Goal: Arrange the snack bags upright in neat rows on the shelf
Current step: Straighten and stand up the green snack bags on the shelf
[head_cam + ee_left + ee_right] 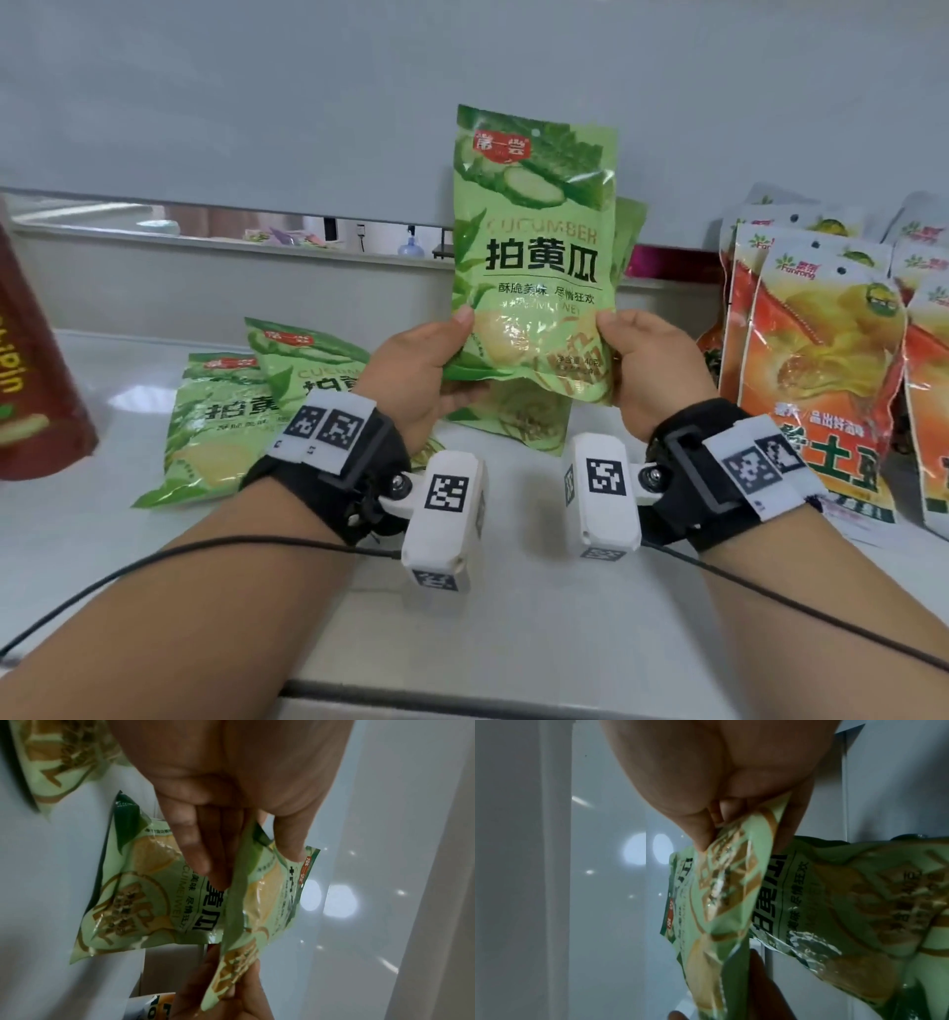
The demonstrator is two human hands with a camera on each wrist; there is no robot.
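A green cucumber snack bag [534, 246] stands upright in the air above the white shelf [534, 616], held by its lower corners. My left hand [454, 342] pinches the lower left corner, thumb on the front. At the lower right corner my right hand [613, 352] pinches the same way. In the left wrist view the thumb and fingers [197, 850] clamp the held bag [270, 894] edge-on. The right wrist view shows the same bag [718, 892] pinched. Two more green bags [221, 426] lie flat at the left, and another [518, 419] lies under the held one.
Orange snack bags [816, 360] stand in upright rows at the right. A dark red bag [31, 360] leans at the far left. One more green bag [630, 231] stands behind the held one against the pale back wall [308, 103]. Cables trail from both wrists.
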